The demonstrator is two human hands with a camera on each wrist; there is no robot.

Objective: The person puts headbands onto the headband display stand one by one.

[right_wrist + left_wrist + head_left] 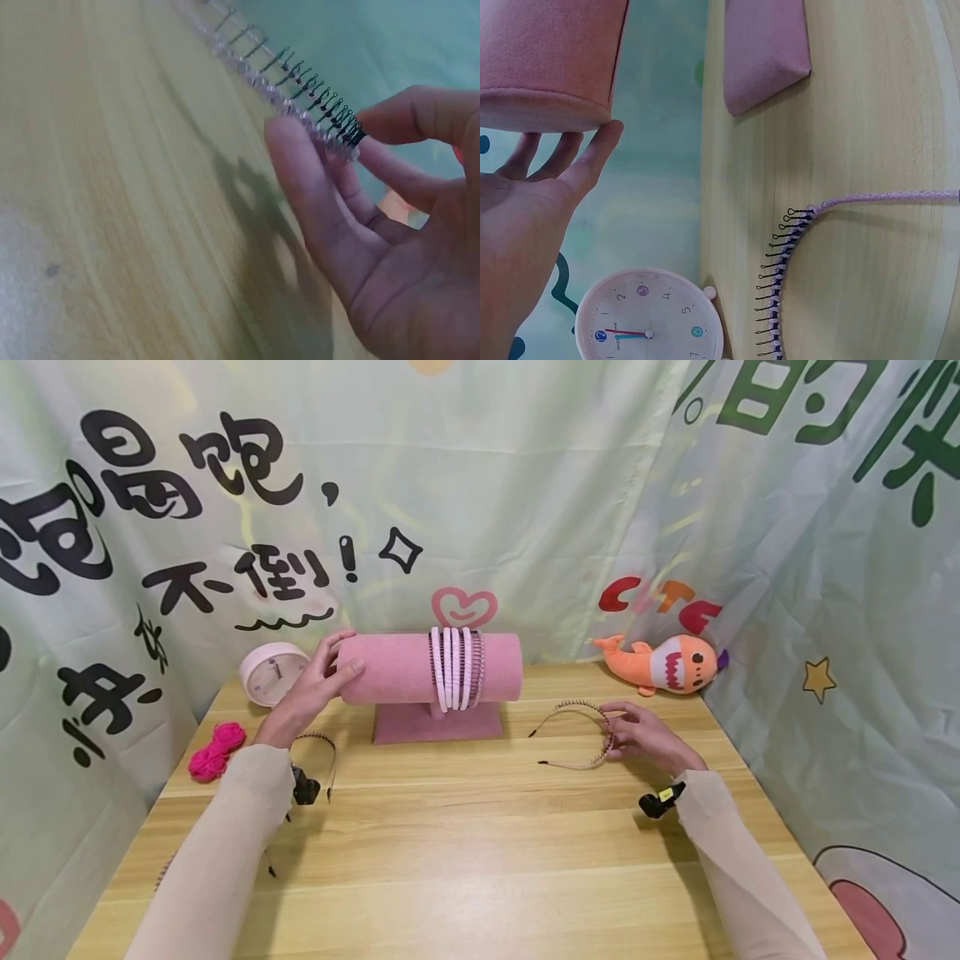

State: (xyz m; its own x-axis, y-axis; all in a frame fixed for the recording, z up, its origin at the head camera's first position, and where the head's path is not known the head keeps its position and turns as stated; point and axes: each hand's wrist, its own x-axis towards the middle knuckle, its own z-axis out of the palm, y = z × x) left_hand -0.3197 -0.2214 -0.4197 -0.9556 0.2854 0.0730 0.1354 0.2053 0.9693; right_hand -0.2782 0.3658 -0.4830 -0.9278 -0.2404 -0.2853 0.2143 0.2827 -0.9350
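My left hand (pixel 307 689) holds the left end of a pink padded headband stand (pixel 393 668), thumb over its front and fingers about the end. Several white and dark-toothed headbands (pixel 456 668) circle the roll right of its middle. Off to the right, my right hand (pixel 648 737) pinches a beaded headband (pixel 573 703) at its curved top, the two ends pointing left. Close up in the right wrist view, black wire teeth (pixel 315 94) line this band between thumb and fingers. A similar toothed headband (pixel 780 285) lies on the wood below my left hand.
A round pink clock (pixel 273 675) stands at the back left, with a bright pink yarn bundle (pixel 217 752) before it. At the back right lies an orange shark plush (pixel 667 664). Another headband (pixel 270 865) is partly hidden under my left sleeve. Printed curtains enclose the table (pixel 450 860).
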